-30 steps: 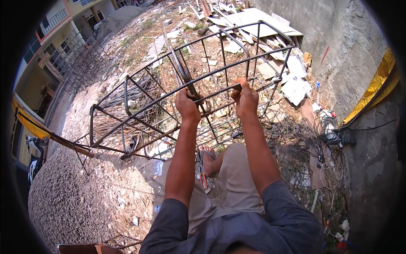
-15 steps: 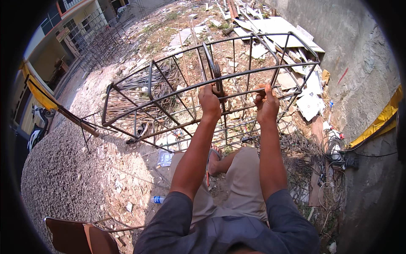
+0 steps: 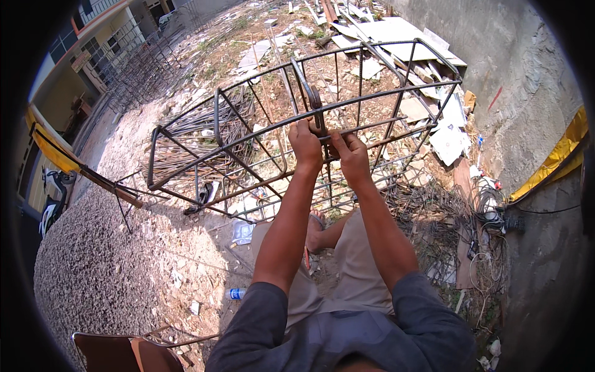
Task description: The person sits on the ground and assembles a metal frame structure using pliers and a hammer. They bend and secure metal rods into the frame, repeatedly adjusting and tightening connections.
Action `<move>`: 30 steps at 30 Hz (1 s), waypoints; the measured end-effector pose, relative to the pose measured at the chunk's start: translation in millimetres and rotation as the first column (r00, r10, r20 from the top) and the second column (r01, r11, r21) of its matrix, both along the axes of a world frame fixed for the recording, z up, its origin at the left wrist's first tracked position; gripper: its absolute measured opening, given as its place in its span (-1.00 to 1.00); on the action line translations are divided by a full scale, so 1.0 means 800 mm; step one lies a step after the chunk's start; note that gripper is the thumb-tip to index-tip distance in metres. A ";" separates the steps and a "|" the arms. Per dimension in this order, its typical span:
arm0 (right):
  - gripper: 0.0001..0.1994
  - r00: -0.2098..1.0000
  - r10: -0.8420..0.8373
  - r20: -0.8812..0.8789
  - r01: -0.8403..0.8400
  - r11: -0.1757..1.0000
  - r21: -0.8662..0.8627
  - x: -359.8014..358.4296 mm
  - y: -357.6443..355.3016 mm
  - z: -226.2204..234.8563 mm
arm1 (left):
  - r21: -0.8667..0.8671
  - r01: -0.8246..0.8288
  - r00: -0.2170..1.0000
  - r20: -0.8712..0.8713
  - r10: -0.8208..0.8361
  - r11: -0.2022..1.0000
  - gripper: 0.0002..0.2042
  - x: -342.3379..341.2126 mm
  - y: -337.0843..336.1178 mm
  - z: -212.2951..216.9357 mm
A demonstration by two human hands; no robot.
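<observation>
A dark cage of steel rebar (image 3: 248,167) spans the view in front of me, made of long bars joined by bent rectangular stirrups. At its middle, my left hand (image 3: 305,147) is closed round the lower end of a bent rebar stirrup (image 3: 304,80), just under the cage's long near bar. Close on its right, my right hand (image 3: 352,160) is closed too, fingertips pinching a thin steel bar (image 3: 381,124) beside the stirrup. My fingers partly hide the spot where stirrup and bar meet.
Loose rods (image 3: 186,149) lie beneath the cage's left part. A gravel heap (image 3: 93,266) rises at left, near a brown chair (image 3: 102,353). Tangled wire (image 3: 427,211) and white panels (image 3: 396,37) lie along the grey wall (image 3: 520,80). A plastic bottle (image 3: 235,294) is on the ground.
My right hand has slid left along the thin bar and now sits close beside my left hand. The left hand keeps its grip at the stirrup.
</observation>
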State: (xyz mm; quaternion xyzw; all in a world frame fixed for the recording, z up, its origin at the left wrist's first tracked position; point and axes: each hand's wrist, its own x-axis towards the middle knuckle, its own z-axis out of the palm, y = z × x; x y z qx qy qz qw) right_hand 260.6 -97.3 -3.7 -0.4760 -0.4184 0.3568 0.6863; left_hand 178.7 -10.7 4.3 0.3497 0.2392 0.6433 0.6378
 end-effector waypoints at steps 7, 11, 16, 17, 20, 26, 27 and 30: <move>-0.57 1.000 -0.016 -0.015 0.018 0.987 0.162 -0.019 0.005 -0.009 | -0.047 -0.042 0.998 -0.038 0.040 0.998 -0.79 -0.001 -0.014 0.016; -0.53 1.000 -0.014 0.004 0.013 0.979 0.203 -0.015 0.009 -0.014 | -0.030 -0.013 1.000 -0.018 0.012 0.999 -0.79 0.003 -0.021 0.021; -0.53 0.996 0.003 0.094 -0.015 0.992 0.128 -0.018 0.007 -0.011 | 0.042 -0.048 0.989 -0.138 0.054 0.998 -0.78 -0.003 -0.019 0.014; -0.55 0.995 -0.016 0.097 0.002 0.990 0.138 -0.020 0.008 -0.012 | 0.041 -0.051 0.986 -0.155 0.057 0.998 -0.78 -0.004 -0.022 0.017; -0.59 0.990 -0.047 0.134 0.030 0.991 0.132 -0.021 0.014 -0.017 | 0.054 -0.038 0.988 -0.149 0.046 0.998 -0.78 -0.005 -0.015 0.012; -0.64 0.967 -0.152 0.207 0.119 0.979 0.163 -0.023 0.013 -0.016 | 0.032 -0.032 0.993 -0.115 0.036 0.999 -0.75 -0.005 -0.013 0.005; -0.64 0.965 -0.148 0.215 0.118 0.982 0.148 -0.021 0.012 -0.014 | 0.031 -0.038 0.993 -0.108 0.041 0.999 -0.75 -0.005 -0.012 0.005; -0.62 0.951 -0.151 0.269 0.124 0.985 0.117 -0.019 0.007 -0.011 | 0.067 -0.051 0.990 -0.128 0.060 0.996 -0.76 -0.004 -0.009 0.000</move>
